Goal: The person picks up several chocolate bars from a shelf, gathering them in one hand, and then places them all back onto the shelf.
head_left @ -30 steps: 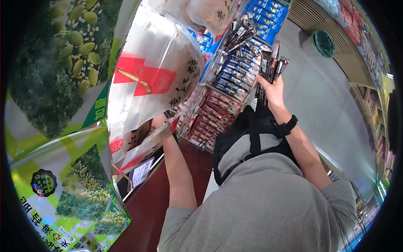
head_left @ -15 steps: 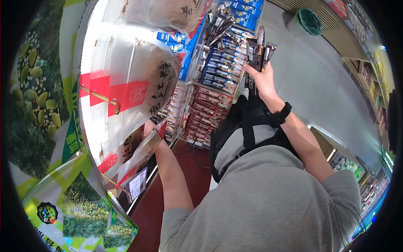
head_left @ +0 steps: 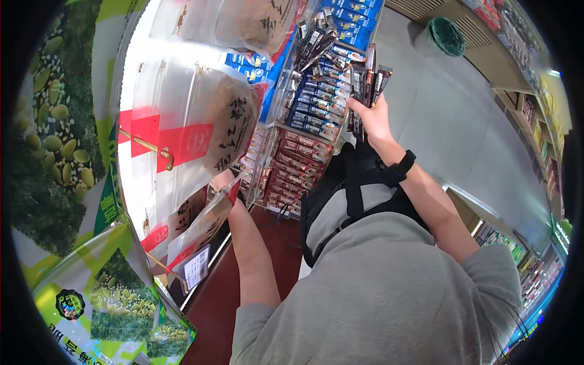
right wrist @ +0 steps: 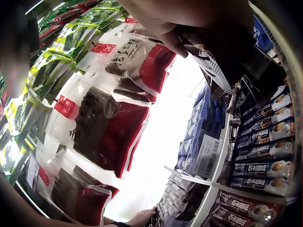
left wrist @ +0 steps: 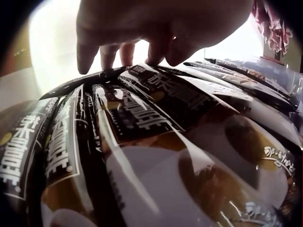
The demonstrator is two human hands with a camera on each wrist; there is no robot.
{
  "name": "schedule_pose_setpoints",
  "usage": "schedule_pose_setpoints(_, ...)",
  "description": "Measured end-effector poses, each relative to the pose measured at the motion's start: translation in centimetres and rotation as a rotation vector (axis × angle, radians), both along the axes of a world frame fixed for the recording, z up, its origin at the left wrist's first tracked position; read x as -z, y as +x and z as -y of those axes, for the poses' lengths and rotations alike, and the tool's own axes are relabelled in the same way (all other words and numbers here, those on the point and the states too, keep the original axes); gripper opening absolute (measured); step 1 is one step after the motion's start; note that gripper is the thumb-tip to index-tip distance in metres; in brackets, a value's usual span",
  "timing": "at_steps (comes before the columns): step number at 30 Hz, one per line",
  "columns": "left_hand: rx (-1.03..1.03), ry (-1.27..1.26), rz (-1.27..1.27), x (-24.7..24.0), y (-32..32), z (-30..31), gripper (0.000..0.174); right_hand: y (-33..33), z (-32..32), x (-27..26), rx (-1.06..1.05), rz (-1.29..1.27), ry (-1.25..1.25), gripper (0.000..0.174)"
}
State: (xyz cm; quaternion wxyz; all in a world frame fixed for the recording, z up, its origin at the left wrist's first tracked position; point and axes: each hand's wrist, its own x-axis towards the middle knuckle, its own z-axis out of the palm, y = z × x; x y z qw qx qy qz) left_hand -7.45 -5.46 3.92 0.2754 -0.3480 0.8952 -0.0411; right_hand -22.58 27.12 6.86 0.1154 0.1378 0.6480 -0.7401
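My right hand [head_left: 372, 118] grips a bundle of dark stick sachets [head_left: 365, 76] upright in front of the display rack; the right wrist view shows the same right hand [right wrist: 165, 19] curled round the bundle [right wrist: 236, 56]. My left hand [head_left: 220, 181] reaches low into the shelf and is partly hidden behind a hanging bag. In the left wrist view the left hand's fingertips [left wrist: 156, 52] touch the ends of dark coffee sachets [left wrist: 156, 109] lying side by side. That left hand [right wrist: 142, 217] also shows at the bottom of the right wrist view.
Clear hanging bags with red labels [head_left: 201, 121] and green snack bags [head_left: 55, 140] crowd the left. A rack holds blue boxes [head_left: 322, 103] above red boxes [head_left: 298, 164]. A green bin [head_left: 447, 33] stands on the grey aisle floor. A dark red counter [head_left: 274, 243] lies below.
My right hand with the sachet bundle has drifted slightly left, closer to the rack. The left hand stays low at the shelf, barely shifted.
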Motion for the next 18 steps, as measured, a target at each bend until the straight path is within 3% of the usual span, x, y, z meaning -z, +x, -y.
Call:
schedule_pose_setpoints(4, 0.051, -0.054, 0.031, -1.1, -0.4, -0.7, 0.022, -0.4, -0.1, -0.7, -0.010, 0.133, -0.202, 0.027)
schedule_pose_setpoints(8, 0.070, -0.090, 0.044, -1.9, 0.4, -4.5, 0.022, -1.0, -0.8, -1.5, -0.188, 0.311, -0.437, 0.018)
schedule_pose_setpoints(10, -0.126, 0.138, -0.638, -2.0, 0.5, -9.1, 0.022, -1.0, -0.6, -1.5, -0.251, 0.404, -0.483, 0.022)
schedule_pose_setpoints(12, 0.242, 0.019, -0.740, -2.7, -0.3, -12.4, 0.025, -0.7, -0.1, -1.8, -0.284, 0.429, -0.475, 0.024)
schedule_pose_setpoints(14, 0.385, 0.201, -0.937, -3.0, -1.6, -15.2, 0.027, -0.3, 0.6, -2.0, -0.352, 0.354, -0.464, 0.026)
schedule_pose_setpoints(16, 0.286, 0.599, -0.990, -3.9, -2.8, -17.8, 0.033, 0.0, 1.0, -2.6, -0.454, 0.346, -0.385, 0.030)
schedule_pose_setpoints(17, 0.277, 0.590, -0.999, -4.5, -3.4, -18.7, 0.033, 0.4, 1.3, -2.7, -0.485, 0.258, -0.331, 0.028)
schedule_pose_setpoints(18, 0.061, 0.851, -1.005, -5.3, -4.1, -19.6, 0.034, 0.7, 1.6, -2.9, -0.514, 0.168, -0.278, 0.026)
